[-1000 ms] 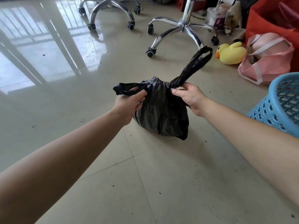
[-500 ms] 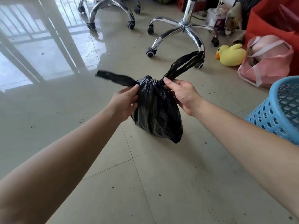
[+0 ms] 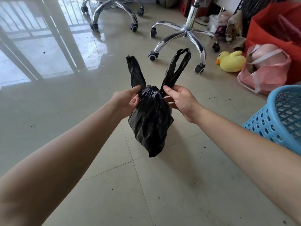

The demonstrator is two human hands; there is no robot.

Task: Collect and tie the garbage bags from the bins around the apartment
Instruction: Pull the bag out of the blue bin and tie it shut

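Observation:
A small, filled black garbage bag (image 3: 151,121) hangs in front of me above the tiled floor. Its neck is gathered and its two handle loops stick up like ears. My left hand (image 3: 126,101) pinches the base of the left handle. The base of the right handle is pinched by my right hand (image 3: 180,99). Both handles stand free above my fingers, apart from each other.
A blue perforated plastic bin (image 3: 280,118) stands at the right. Two chrome chair bases on castors (image 3: 184,38) (image 3: 114,12) stand beyond the bag. A yellow plush duck (image 3: 231,61), a pink bag (image 3: 267,70) and a red bag (image 3: 276,28) lie far right.
The left handle, which pointed sideways to the left, now stands upright. The right handle has also swung more upright. Both hands have drawn closer together at the bag's neck.

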